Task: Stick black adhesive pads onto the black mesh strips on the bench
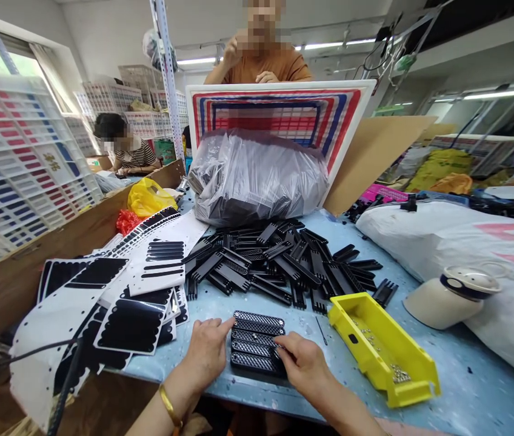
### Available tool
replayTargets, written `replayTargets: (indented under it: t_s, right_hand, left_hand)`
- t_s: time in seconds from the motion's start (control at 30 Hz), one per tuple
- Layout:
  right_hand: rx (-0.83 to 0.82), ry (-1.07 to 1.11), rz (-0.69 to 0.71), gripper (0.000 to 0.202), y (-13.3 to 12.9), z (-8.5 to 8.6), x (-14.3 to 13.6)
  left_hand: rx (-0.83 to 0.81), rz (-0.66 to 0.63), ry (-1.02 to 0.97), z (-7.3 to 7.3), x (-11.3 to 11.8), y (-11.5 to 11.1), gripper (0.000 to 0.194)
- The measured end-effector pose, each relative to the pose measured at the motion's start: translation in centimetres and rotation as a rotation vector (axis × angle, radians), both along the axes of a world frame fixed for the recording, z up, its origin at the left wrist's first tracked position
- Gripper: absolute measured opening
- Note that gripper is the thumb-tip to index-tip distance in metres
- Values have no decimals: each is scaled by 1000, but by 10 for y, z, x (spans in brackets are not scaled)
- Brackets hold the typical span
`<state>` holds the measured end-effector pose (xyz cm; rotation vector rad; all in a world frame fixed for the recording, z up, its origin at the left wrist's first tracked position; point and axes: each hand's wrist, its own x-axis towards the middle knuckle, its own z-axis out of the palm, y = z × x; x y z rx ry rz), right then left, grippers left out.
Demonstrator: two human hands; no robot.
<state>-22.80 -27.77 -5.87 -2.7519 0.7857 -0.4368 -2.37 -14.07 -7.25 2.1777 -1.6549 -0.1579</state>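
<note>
Several black plastic strips with a mesh-like texture (257, 343) lie side by side in a block near the table's front edge. At the block's upper left corner rests the outstretched index finger of my left hand (209, 348); its other fingers are loosely bent. My right hand (302, 362) is closed in a pinch over the block's right side, and what its fingertips hold is too small to make out. A yellow bin (352, 348) to the right contains small shiny metal pieces (400, 373). Between bin and block lies a thin dark rod (321, 331).
Behind the block spreads a pile of loose black strips (284, 260), with a plastic bag (261, 175) in a tipped striped basket (279, 88) beyond. Sticker sheets (130, 324) lie left. A cream bottle (443, 300) and white sack (420, 236) stand right. A person (266, 63) faces me.
</note>
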Motion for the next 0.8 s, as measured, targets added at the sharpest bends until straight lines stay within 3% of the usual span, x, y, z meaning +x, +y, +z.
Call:
replayTargets:
  t_s: [0.13,0.37,0.53,0.8]
  right_hand:
    - [-40,124,28,36,11,6,25]
    - [-9,221,-20,27,12,6,48]
    - [3,216,-54,29,6,6,39]
    - [110,142,-135,34,-7,7,7]
  left_hand:
    - [-65,-30,-83,-2,-11,2,52]
    - [-77,-133,55,10,-27,-16,36]
    - [-40,-151,52,14,-28,-27,25]
    - [-163,-70,180,-6,-23,-21,36]
